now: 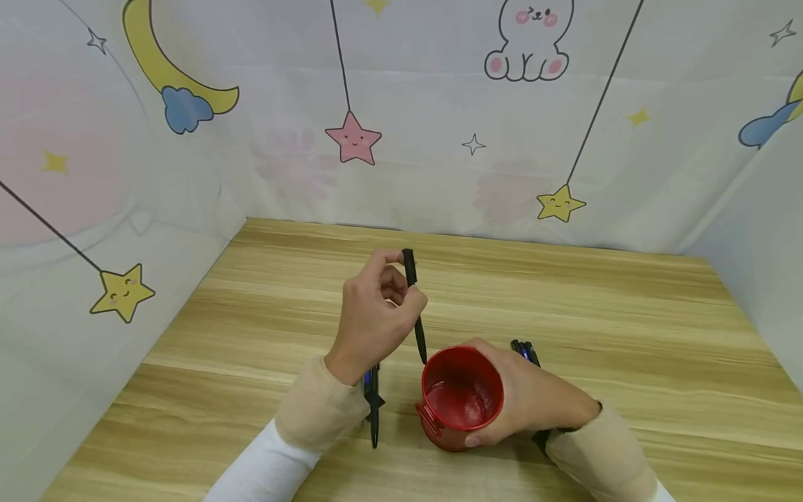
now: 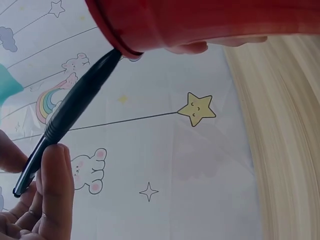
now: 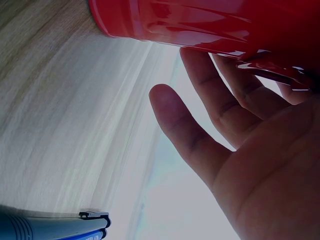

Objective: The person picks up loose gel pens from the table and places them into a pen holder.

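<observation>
My left hand [image 1: 379, 314] pinches a black pen [image 1: 421, 338] with its thumb and fingers, the pointed end down. That tip is at the far-left rim of a small red bucket [image 1: 444, 438]; in the left wrist view the pen [image 2: 82, 92] meets the rim's edge, though I cannot tell if they touch. My right hand [image 1: 523, 394] grips the bucket from its right side, thumb at the near side and fingers behind. A small red handle [image 1: 428, 418] shows on the bucket's left side.
Black pens [image 1: 374, 425], one with a blue part, lie beneath the left wrist. More pens [image 1: 525, 352] lie beyond the right wrist, partly hidden by it. The wood-grain table [image 1: 282, 279] ends at a cartoon-printed cloth [image 1: 426, 188] behind and at both sides.
</observation>
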Action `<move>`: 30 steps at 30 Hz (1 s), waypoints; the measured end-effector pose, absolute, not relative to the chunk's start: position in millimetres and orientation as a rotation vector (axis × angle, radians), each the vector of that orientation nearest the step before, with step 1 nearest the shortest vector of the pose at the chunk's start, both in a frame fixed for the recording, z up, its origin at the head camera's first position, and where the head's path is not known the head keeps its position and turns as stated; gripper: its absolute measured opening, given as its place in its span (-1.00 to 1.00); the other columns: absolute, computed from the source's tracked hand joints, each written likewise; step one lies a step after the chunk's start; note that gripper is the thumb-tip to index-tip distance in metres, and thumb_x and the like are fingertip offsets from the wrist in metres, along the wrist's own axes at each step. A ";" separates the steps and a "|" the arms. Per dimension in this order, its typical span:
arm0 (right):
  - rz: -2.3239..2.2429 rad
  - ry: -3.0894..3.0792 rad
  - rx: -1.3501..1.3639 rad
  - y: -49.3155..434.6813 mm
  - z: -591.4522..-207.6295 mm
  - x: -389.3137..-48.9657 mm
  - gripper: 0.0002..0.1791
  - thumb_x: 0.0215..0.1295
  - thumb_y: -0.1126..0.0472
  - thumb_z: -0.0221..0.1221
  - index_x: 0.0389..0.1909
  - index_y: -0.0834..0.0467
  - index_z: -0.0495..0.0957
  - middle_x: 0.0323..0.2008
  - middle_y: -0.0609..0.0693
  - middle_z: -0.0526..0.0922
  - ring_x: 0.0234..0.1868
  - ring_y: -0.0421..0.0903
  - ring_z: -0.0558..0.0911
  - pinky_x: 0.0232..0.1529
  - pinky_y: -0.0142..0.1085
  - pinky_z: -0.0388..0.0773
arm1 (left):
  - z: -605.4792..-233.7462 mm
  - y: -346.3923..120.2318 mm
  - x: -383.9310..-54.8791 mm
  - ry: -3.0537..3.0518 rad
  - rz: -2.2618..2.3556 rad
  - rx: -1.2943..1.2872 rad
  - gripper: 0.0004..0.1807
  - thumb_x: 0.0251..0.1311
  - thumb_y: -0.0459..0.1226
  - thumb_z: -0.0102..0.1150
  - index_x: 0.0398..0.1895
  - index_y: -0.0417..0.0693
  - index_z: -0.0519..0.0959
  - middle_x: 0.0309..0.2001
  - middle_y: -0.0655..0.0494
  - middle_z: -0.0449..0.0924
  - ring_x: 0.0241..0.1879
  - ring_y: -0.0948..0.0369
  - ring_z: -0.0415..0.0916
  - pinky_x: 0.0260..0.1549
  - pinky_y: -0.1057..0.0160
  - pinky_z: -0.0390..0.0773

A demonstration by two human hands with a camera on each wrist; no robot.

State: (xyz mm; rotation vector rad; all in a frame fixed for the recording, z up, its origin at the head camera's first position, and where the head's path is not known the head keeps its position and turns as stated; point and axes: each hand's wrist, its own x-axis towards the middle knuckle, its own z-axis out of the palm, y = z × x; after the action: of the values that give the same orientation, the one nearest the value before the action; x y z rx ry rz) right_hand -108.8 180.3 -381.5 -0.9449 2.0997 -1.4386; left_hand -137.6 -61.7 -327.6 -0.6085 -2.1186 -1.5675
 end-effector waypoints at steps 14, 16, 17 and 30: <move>-1.438 2.089 -0.959 180.6 -381.5 -109.2 -0.08 -0.08 0.10 0.60 0.34 -0.09 0.34 0.21 -0.03 0.54 0.23 0.06 0.49 -0.01 -0.02 0.66 | -327.0 -58.7 -135.6 -2.086 -1.605 -0.639 -0.67 0.06 -0.41 0.06 -0.04 -0.17 0.47 -0.56 0.15 0.58 -0.61 0.33 0.57 -0.64 0.23 0.59; -1.436 2.091 -0.968 180.7 -381.4 -109.1 -0.09 -0.07 0.09 0.59 0.33 -0.08 0.34 0.20 -0.03 0.54 0.22 0.07 0.49 -0.01 -0.02 0.66 | -327.0 -58.1 -135.4 -2.088 -1.609 -0.644 -0.67 0.06 -0.41 0.06 -0.05 -0.17 0.47 -0.56 0.15 0.58 -0.61 0.34 0.57 -0.64 0.23 0.60; -1.436 2.091 -0.974 180.7 -381.3 -109.1 -0.10 -0.06 0.09 0.58 0.33 -0.07 0.34 0.20 -0.02 0.54 0.22 0.07 0.49 -0.02 -0.02 0.67 | -327.0 -57.9 -135.3 -2.088 -1.611 -0.647 -0.68 0.06 -0.42 0.06 -0.05 -0.16 0.47 -0.56 0.15 0.57 -0.61 0.34 0.57 -0.64 0.23 0.60; -1.435 2.101 -0.974 180.6 -380.4 -109.2 -0.09 -0.08 0.09 0.59 0.32 -0.05 0.34 0.20 -0.02 0.54 0.22 0.08 0.49 -0.05 -0.03 0.68 | -327.0 -56.3 -134.9 -2.089 -1.628 -0.692 -0.71 0.07 -0.43 0.07 -0.09 -0.15 0.46 -0.57 0.16 0.56 -0.62 0.33 0.56 -0.65 0.22 0.60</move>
State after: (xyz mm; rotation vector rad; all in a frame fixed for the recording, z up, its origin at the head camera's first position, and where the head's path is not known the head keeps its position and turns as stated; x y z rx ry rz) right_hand -109.2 180.6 -380.4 -0.9742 2.1013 -1.4353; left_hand -134.9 -56.3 -327.0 -0.6917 -2.0894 -1.6276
